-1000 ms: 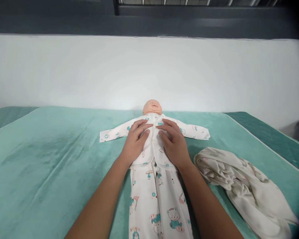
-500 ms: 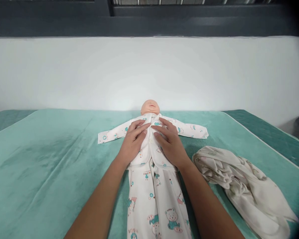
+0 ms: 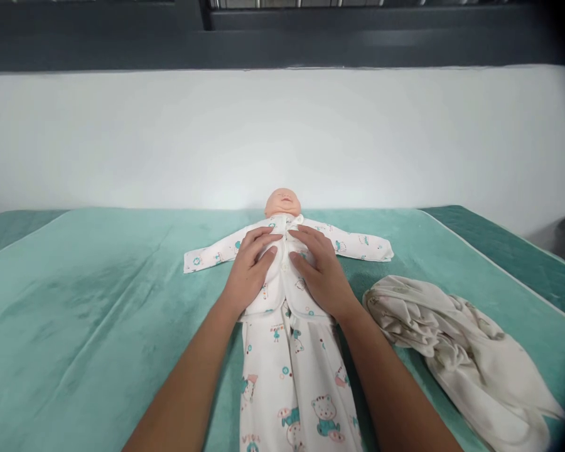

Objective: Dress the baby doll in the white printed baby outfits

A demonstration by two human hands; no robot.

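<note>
Lying flat on both sides of the jacket, the left hand and the right hand are open, fingers loosely bent and thumbs spread, gripping nothing. The white printed jacket is on a doll that lies on its back on a green cover, at the middle of the view, its head near the white wall. Both sleeves stretch outward past the hands, and the jacket's front edges part toward the hem. Matching trousers run down from under the hem and out of view at the bottom. The hands hide much of the chest, while the left forearm and the right forearm flank the trousers and cover parts of their outer edges. To the right, just beside the right forearm, a crumpled off-white cloth lies in a heap, its lower end reaching the bottom of the view. Farther right, a pale line borders a darker green strip. Above the wall runs a dark frame with metal bars behind it; a dark object at the far right edge is too cut off to name
</note>
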